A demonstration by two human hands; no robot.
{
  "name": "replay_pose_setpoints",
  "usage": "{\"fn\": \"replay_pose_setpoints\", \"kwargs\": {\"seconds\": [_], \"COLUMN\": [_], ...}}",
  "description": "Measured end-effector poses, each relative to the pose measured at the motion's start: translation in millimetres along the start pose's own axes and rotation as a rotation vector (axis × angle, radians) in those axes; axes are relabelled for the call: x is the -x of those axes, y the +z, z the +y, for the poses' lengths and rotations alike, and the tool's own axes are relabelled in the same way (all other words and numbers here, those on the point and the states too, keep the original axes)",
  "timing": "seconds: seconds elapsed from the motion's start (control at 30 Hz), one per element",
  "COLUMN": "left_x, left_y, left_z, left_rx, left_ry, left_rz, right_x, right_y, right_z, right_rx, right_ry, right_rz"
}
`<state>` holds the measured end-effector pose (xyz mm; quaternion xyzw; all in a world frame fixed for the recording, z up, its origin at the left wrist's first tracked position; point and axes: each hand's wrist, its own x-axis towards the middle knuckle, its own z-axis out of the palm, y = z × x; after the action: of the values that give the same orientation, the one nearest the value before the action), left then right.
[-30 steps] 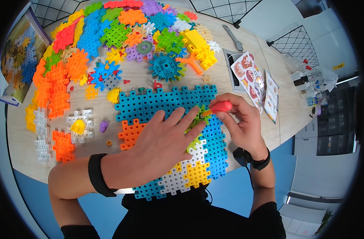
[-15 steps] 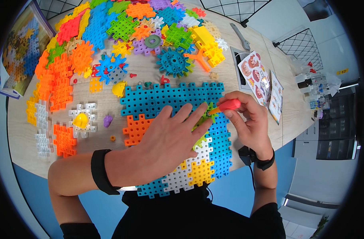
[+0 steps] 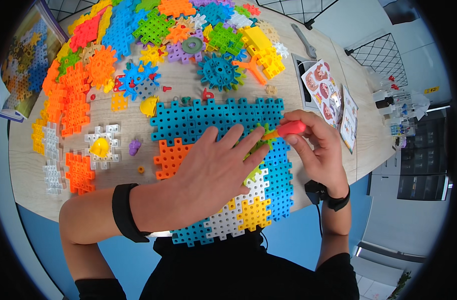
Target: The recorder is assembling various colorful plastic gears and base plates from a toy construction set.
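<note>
In my right hand (image 3: 319, 156) is a toy screwdriver (image 3: 292, 128) with a red handle and yellow shaft, pinched between thumb and fingers. Its tip meets a lime green gear (image 3: 261, 132) on a panel of joined plastic plates; the exact contact point is too small to make out. My left hand (image 3: 201, 172) lies spread over the panel, fingertips at the gear, covering much of the middle. Teal plates (image 3: 208, 119) form the panel's far strip, blue plates (image 3: 278, 177) its right side. Orange (image 3: 172, 157), white (image 3: 223, 222) and yellow plates (image 3: 254, 215) show around my left hand.
Loose gears and plates, including a large teal gear (image 3: 219, 73), cover the far side. Orange plates (image 3: 80, 172) and a white plate (image 3: 102, 134) with a yellow piece lie left. Printed sheets (image 3: 321, 92) and a grey wrench (image 3: 304, 40) are at right; a booklet (image 3: 26, 60) stands left.
My right hand and the screwdriver handle have shifted slightly right, and the handle lies a little flatter. My left hand stays spread on the panel. The whole view has shifted a little.
</note>
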<state>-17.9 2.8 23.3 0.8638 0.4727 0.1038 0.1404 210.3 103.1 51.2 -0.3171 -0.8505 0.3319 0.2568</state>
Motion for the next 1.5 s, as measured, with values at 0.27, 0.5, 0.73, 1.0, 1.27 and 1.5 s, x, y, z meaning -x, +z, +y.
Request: {"fn": "replay_pose_setpoints", "kwargs": {"seconds": [0.27, 0.5, 0.73, 1.0, 1.27, 1.5], "left_x": [0, 2, 0, -19, -55, -63], "left_y": [-1, 0, -1, -25, -11, -8], "left_z": [0, -1, -3, -26, -29, -33], "left_rx": [-0.007, 0.006, 0.040, 0.286, 0.355, 0.486], "left_ry": [0.000, 0.004, 0.026, -0.065, -0.061, -0.051], "left_rz": [-0.012, 0.010, 0.023, 0.083, 0.230, 0.140], "right_x": [-2, -6, -6, -10, -21, -20], "right_y": [-2, -8, -13, -21, -27, -34], "right_z": [-4, -5, -6, -8, 2, 14], "right_rx": [0.018, 0.119, 0.146, 0.070, 0.038, 0.015], "right_ry": [-0.006, -0.058, -0.067, -0.074, -0.227, -0.232], "right_rz": [-0.020, -0.081, -0.109, -0.188, -0.271, -0.324]}}
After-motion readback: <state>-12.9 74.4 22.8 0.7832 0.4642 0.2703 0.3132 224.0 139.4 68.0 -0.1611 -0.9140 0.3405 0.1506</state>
